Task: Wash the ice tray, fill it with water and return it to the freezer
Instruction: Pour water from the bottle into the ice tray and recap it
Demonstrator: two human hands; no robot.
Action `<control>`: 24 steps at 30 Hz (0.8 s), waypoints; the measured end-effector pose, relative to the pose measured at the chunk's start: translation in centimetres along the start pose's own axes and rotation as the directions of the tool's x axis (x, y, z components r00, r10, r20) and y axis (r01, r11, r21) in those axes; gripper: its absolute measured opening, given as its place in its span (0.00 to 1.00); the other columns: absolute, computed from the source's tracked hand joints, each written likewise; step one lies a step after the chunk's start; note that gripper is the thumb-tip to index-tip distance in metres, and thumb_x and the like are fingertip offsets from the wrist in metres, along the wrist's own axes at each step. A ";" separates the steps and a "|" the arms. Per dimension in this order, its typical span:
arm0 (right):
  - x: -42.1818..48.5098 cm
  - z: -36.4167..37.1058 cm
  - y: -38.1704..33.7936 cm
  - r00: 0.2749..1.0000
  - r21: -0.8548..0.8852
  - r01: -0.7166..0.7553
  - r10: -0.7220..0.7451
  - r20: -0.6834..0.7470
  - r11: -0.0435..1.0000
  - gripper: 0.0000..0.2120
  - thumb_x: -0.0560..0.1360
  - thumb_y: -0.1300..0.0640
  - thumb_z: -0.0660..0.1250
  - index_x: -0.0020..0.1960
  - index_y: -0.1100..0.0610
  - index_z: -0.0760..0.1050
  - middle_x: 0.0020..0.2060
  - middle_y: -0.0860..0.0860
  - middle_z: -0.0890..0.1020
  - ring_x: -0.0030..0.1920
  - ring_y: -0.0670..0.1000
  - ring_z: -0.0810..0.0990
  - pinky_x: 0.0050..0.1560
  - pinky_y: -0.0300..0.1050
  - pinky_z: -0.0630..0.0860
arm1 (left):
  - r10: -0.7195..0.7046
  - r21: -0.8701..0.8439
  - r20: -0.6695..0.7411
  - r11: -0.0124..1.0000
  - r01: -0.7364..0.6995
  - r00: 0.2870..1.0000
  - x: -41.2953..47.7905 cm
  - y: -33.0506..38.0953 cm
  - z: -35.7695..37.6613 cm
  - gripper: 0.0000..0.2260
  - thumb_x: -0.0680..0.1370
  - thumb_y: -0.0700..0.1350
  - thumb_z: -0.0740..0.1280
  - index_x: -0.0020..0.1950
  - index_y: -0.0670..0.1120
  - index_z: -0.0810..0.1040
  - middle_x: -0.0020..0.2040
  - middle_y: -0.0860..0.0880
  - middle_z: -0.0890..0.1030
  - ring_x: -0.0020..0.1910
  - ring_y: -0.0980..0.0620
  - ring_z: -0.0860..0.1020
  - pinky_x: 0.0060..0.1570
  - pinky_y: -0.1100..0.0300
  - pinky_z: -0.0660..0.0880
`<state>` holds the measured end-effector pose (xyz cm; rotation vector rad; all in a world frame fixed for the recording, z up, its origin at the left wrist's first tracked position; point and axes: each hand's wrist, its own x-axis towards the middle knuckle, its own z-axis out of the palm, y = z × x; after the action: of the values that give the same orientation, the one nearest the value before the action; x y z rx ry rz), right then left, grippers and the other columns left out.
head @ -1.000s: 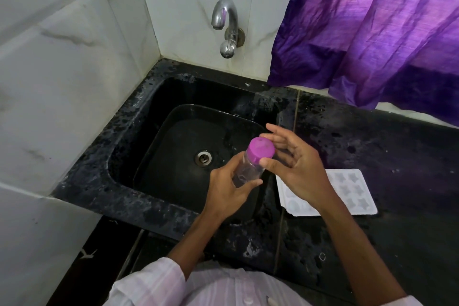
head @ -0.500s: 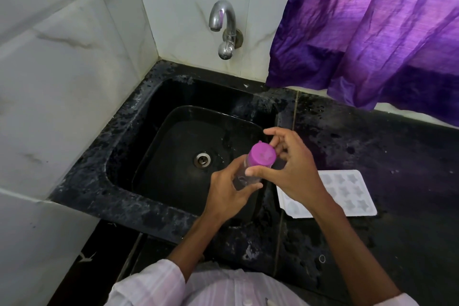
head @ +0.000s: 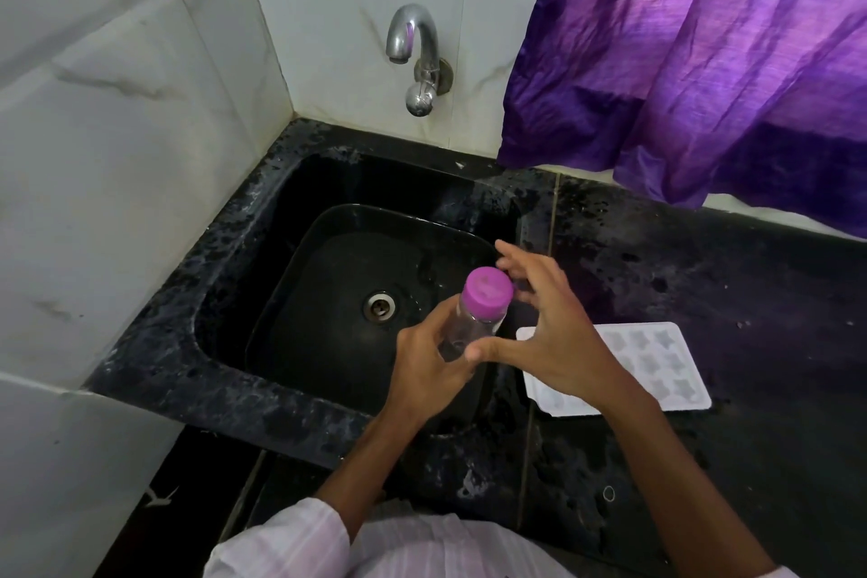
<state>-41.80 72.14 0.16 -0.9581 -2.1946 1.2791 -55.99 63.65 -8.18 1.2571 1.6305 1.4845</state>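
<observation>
A clear plastic bottle (head: 471, 326) with a pink cap (head: 488, 291) is held tilted over the right side of the black sink (head: 244, 277). My left hand (head: 431, 371) grips the bottle's body from below. My right hand (head: 549, 333) is beside the cap with its fingers spread, thumb by the bottle, not gripping the cap. A white ice tray (head: 657, 366) with star-shaped cells lies flat on the black counter (head: 727, 296) to the right of the sink, partly hidden behind my right hand.
A chrome tap (head: 415, 47) juts from the tiled wall above the sink, with no water running. The drain (head: 379, 306) lies mid-basin. A purple curtain (head: 703, 61) hangs over the counter's back right. White tiled wall closes off the left.
My right hand had its fingers pinched around the pink cap; now they have come off it and spread apart. The bottle has stayed in my left hand.
</observation>
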 end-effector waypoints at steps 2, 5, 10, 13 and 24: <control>0.0 -0.4 0.2 1.000 0.130 0.013 -0.014 0.012 0.991 0.44 0.65 0.47 0.80 0.76 0.49 0.64 0.66 0.41 0.74 0.67 0.41 0.73 0.69 0.44 0.72 | -0.005 0.001 -0.001 1.000 0.005 1.000 0.1 0.0 0.0 0.24 0.72 0.42 0.78 0.67 0.50 0.77 0.55 0.54 0.86 0.54 0.55 0.84 0.56 0.54 0.81; 0.3 -0.1 0.1 0.993 0.028 0.040 -0.036 -0.113 0.999 0.42 0.65 0.52 0.81 0.74 0.47 0.67 0.56 0.41 0.80 0.57 0.41 0.80 0.60 0.39 0.77 | -0.009 0.019 0.010 1.000 0.009 1.000 0.2 0.0 0.0 0.26 0.71 0.41 0.79 0.67 0.53 0.77 0.56 0.56 0.85 0.55 0.56 0.84 0.57 0.54 0.81; -0.2 0.3 0.2 1.000 -0.053 -0.029 0.029 0.006 0.998 0.55 0.58 0.33 0.79 0.78 0.39 0.55 0.67 0.38 0.67 0.69 0.43 0.66 0.68 0.44 0.69 | 0.009 0.011 0.004 1.000 -0.009 1.000 0.2 0.8 0.3 0.21 0.74 0.46 0.75 0.66 0.56 0.76 0.55 0.61 0.85 0.55 0.58 0.84 0.55 0.61 0.80; -0.4 -0.5 0.4 0.999 0.210 -0.026 0.017 0.044 0.977 0.45 0.69 0.58 0.79 0.78 0.47 0.59 0.71 0.40 0.71 0.71 0.41 0.70 0.73 0.48 0.69 | -0.023 0.010 0.015 1.000 0.023 1.000 0.3 0.4 0.4 0.24 0.73 0.45 0.78 0.67 0.50 0.78 0.54 0.56 0.86 0.53 0.54 0.85 0.55 0.53 0.82; -0.2 -1.1 0.0 0.998 0.327 -0.026 0.045 -0.051 0.944 0.45 0.61 0.56 0.81 0.75 0.50 0.66 0.66 0.45 0.78 0.67 0.43 0.76 0.70 0.47 0.71 | -0.024 0.028 0.010 0.999 0.024 1.000 0.5 0.3 0.7 0.25 0.71 0.42 0.79 0.67 0.50 0.78 0.54 0.55 0.86 0.53 0.54 0.85 0.55 0.53 0.82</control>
<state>-40.90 72.61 0.68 -0.8914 -1.8501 1.5513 -55.51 64.34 -7.95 1.2538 1.6592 1.4434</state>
